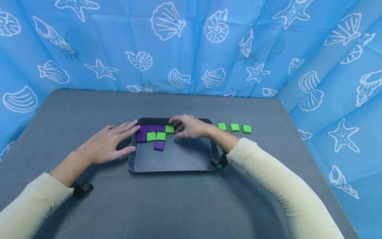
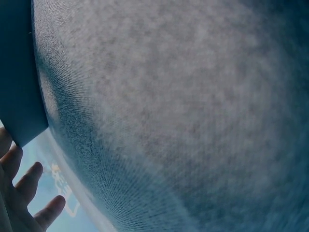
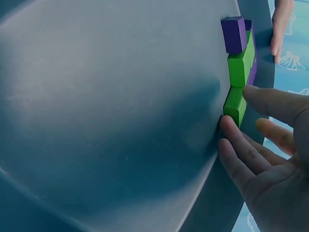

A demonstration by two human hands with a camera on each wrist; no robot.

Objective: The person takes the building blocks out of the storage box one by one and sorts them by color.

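My right hand [image 1: 191,127] reaches into a dark shallow tray [image 1: 179,162], fingers bent. Its thumb and fingertips are right at a green block [image 1: 169,129] at the right end of the far row; in the right wrist view they pinch this green block [image 3: 235,105]. Left of it, along the tray's far and left sides, lie several purple blocks [image 1: 152,128]. Two green blocks [image 1: 160,136] sit in the row nearer me, with one purple block [image 1: 159,145] in front. My left hand [image 1: 108,142], fingers extended, rests at the tray's left rim.
Three loose green blocks [image 1: 234,127] lie in a row on the grey table [image 1: 167,205], right of the tray, beyond my right forearm. A blue curtain [image 1: 191,49] with white shell prints hangs behind the table and along its right side. Both wrists carry dark bands.
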